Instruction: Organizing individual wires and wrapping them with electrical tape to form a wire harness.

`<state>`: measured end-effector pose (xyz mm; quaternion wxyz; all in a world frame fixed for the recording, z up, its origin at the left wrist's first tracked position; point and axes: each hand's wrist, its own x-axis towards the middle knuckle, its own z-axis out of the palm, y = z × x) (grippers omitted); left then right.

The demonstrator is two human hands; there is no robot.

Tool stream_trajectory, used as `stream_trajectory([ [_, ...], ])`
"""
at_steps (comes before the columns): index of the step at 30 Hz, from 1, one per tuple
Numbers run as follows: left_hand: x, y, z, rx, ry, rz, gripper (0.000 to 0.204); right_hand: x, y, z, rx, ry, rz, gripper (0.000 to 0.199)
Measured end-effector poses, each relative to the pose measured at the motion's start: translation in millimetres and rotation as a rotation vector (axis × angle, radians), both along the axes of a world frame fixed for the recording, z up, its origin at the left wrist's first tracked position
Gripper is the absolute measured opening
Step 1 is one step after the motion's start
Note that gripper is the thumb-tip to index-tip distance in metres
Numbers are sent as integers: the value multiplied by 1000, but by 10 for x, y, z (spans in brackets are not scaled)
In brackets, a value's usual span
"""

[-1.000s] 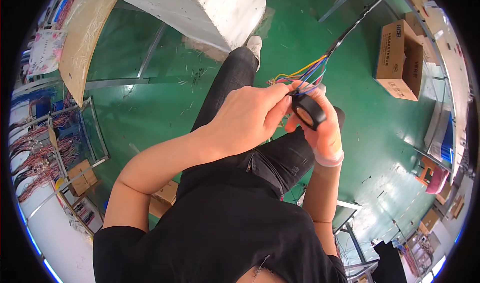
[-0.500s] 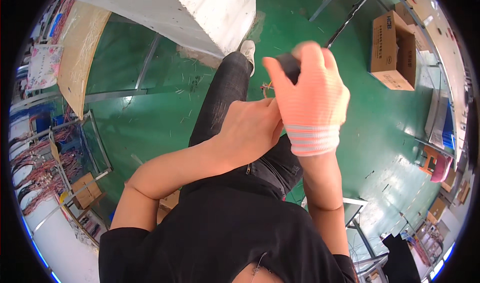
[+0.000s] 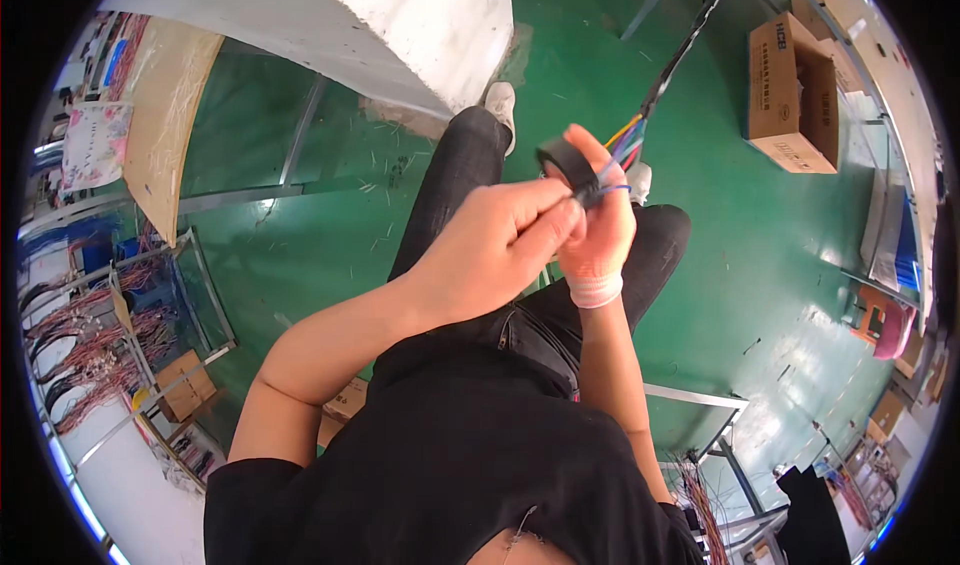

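My bare left hand (image 3: 495, 245) is closed, thumb and fingers pinching the wire bundle close to my right hand. Loose yellow, green, purple and blue wires (image 3: 628, 143) spread out just beyond the pinch. Farther up and right they run into a black-wrapped cable (image 3: 690, 45). My right hand (image 3: 600, 235), in a pale orange knitted glove with a striped cuff, is closed around a roll of black tape (image 3: 570, 165). The roll is tilted and touches the wires. Where the tape meets the bundle is partly hidden by my fingers.
A white pillar (image 3: 430, 35) rises ahead. An open cardboard box (image 3: 775, 95) sits on the green floor at right. At left are a wooden board (image 3: 170, 105) and a metal rack (image 3: 200, 295) with hanging wire harnesses. A metal frame (image 3: 700, 400) stands near my right side.
My right hand has turned over and come down with the tape roll, closer to my left hand. The colored wires and the roll now show more plainly; my left hand stays about in place.
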<state>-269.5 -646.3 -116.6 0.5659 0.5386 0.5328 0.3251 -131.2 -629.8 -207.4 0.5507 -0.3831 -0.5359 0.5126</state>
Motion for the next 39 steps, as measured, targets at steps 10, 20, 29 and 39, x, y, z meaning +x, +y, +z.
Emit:
stream_trajectory([
  [10, 146, -145, -257, 633, 629, 69, 9, 191, 59, 1051, 233, -859, -21, 22],
  [20, 168, -85, -358, -3, -212, 59, 18, 276, -130, 729, -327, -48, -121, 12],
  [29, 54, 90, -144, -124, 64, -182, 19, 252, -121, 479, -467, 13, 7, 8],
  [39, -38, 142, -146, 752, 603, -197, 41, 399, -49, 660, -244, -537, 142, 6],
])
